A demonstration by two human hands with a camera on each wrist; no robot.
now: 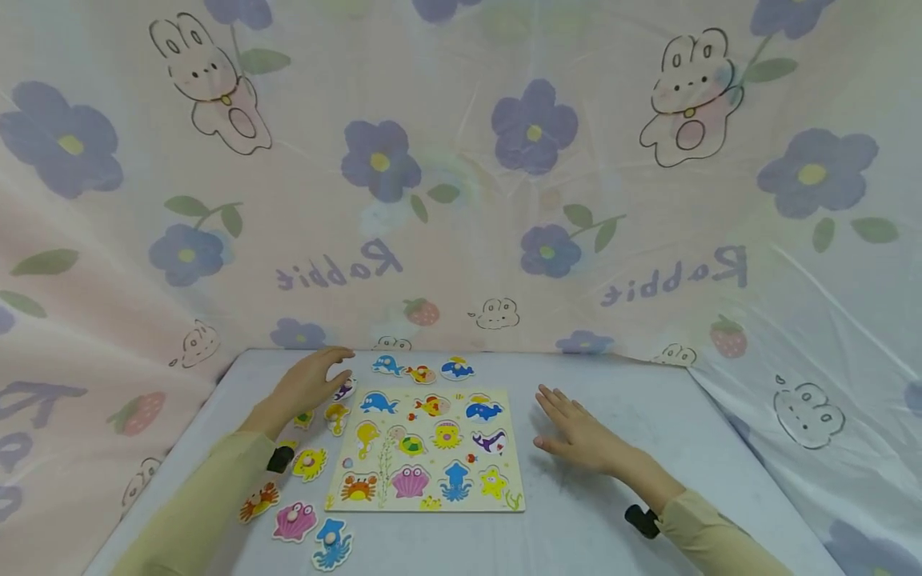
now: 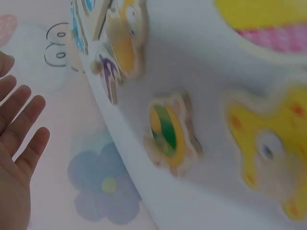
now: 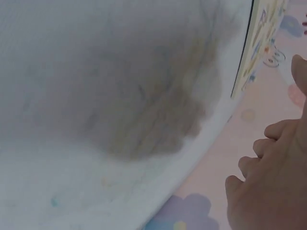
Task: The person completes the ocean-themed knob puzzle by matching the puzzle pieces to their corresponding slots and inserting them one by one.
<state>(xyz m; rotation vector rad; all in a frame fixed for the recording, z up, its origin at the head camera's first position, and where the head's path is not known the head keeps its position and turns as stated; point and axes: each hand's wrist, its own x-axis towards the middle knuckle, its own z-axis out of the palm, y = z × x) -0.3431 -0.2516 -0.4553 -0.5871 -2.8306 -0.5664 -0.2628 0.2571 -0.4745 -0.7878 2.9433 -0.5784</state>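
My left hand (image 1: 311, 384) hovers with relaxed fingers over the left side of the table, holding nothing. Close to it lie a purple piece (image 1: 345, 389), a yellow seahorse piece (image 1: 335, 418) and a turtle piece (image 2: 167, 133), each a flat wooden puzzle piece with a knob. On the right, my right hand (image 1: 576, 434) is held above the table, fingers extended and nothing in them. Between the hands lies a wooden puzzle board (image 1: 425, 506) printed with sea animals. In the right wrist view, the right hand's fingers (image 3: 261, 153) show from the back.
Left of the board are a yellow piece (image 1: 310, 463), a crab piece (image 1: 259, 502), a pink shell piece (image 1: 294, 522) and a blue squid piece (image 1: 332, 545). Behind it lie a dolphin piece (image 1: 387, 365), a fish piece (image 1: 421, 374) and a whale piece (image 1: 457, 368). A printed curtain (image 1: 461, 216) hangs at the back.
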